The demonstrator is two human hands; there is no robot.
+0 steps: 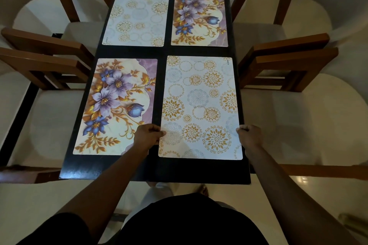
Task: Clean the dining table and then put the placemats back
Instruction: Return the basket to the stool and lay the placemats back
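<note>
Several placemats lie on the black dining table. The near right placemat is white with gold and grey circles. My left hand pinches its left edge and my right hand pinches its right edge. To its left lies a purple-flower placemat. At the far end sit a white circle-pattern placemat and a second flower placemat.
Wooden chairs with pale cushions stand along both long sides: left and right. The table's near edge is just in front of my body. Pale floor shows below.
</note>
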